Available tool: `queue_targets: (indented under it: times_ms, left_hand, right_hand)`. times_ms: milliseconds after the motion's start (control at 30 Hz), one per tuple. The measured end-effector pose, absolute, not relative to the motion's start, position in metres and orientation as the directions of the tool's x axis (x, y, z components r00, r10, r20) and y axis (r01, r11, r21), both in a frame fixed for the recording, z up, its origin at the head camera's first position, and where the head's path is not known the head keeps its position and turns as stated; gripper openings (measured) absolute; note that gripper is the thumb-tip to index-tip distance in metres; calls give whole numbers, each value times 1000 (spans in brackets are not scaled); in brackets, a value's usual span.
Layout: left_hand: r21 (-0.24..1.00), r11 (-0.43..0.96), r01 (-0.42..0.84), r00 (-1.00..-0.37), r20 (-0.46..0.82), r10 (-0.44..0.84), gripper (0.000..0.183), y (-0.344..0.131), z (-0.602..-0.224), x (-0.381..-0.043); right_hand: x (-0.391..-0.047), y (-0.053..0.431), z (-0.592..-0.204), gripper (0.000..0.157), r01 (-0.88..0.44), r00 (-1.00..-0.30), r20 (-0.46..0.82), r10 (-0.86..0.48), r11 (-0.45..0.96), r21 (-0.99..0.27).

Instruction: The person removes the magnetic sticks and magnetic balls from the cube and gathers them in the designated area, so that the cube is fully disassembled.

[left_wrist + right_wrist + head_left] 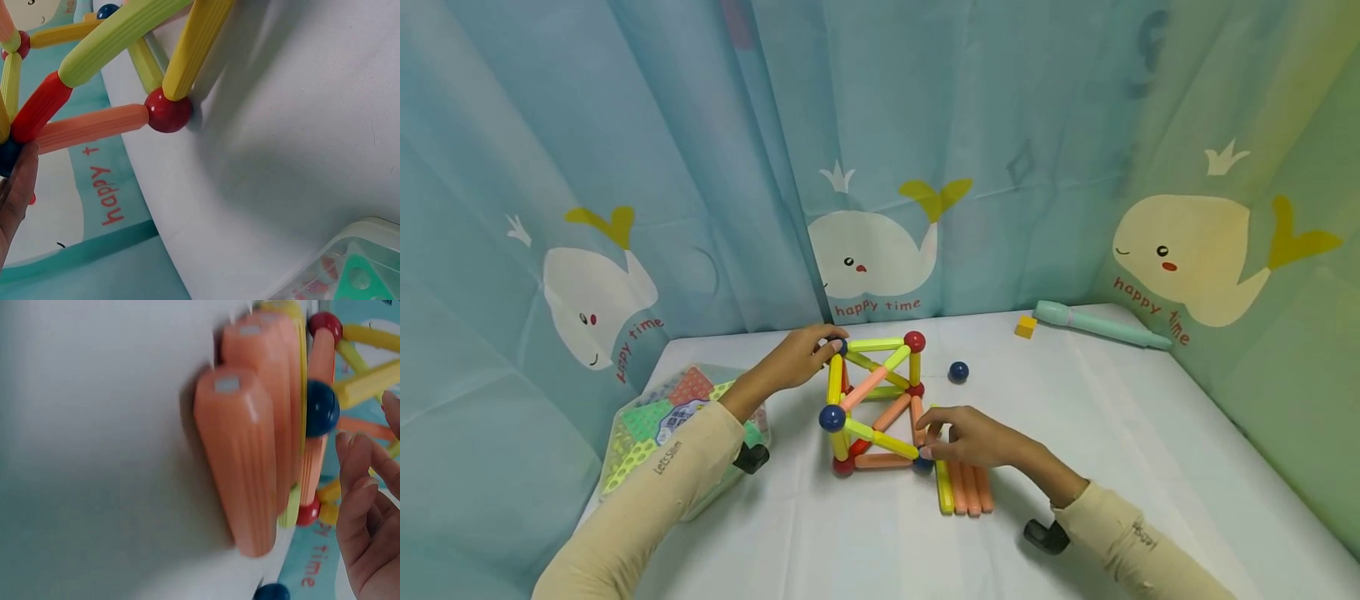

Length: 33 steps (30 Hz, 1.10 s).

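Observation:
A magnetic-stick frame of yellow, green, red and orange rods (835, 381) with red and blue balls stands on the table. At its top back-left corner my left hand (801, 360) pinches a blue ball (9, 156) between thumb and fingers. My right hand (976, 437) is at the lower front-right corner, its relaxed fingers right by another blue ball (321, 407). A third blue ball (832, 418) caps the top front-left corner, and a red ball (914, 342) the top back-right one. One slanted rod pair, orange (865, 389) and green, spans the top.
Loose orange rods (973, 492) and a yellow rod (945, 487) lie under and beside the right hand. A loose blue ball (958, 372) sits behind it. Farther back are an orange cube (1026, 327) and a teal pen-shaped thing (1097, 325). A clear tub (617, 442) stands left.

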<state>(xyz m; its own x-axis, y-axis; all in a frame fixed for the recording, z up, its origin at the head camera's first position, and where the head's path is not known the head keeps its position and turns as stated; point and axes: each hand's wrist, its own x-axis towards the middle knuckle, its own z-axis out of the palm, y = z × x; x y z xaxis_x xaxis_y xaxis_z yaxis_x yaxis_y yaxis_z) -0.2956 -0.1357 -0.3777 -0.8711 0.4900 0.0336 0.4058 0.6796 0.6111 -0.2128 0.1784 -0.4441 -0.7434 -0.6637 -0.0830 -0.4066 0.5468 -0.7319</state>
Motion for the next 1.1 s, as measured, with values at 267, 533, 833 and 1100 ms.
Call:
queue_targets:
  times_ms: [267, 533, 833, 1100]
  left_hand:
    - [609, 677, 415, -869, 43, 493, 32, -136, -377, -295]
    - [599, 683, 419, -870, 48, 491, 32, -135, -377, -294]
    - [597, 686, 416, -868, 36, 495, 33, -134, -377, -295]
    - [604, 685, 407, -871, 30, 491, 33, -134, -377, -296]
  right_hand:
    - [-204, 153, -442, 34, -450, -761, -47, -647, 579, -679]
    - [-204, 134, -443, 37, -498, -742, -19, -670, 570, -653]
    - [-205, 132, -444, 35, -522, -730, -38, -682, 593, -613]
    - [-204, 136, -442, 28, -526, -733, -35, -680, 598, -604]
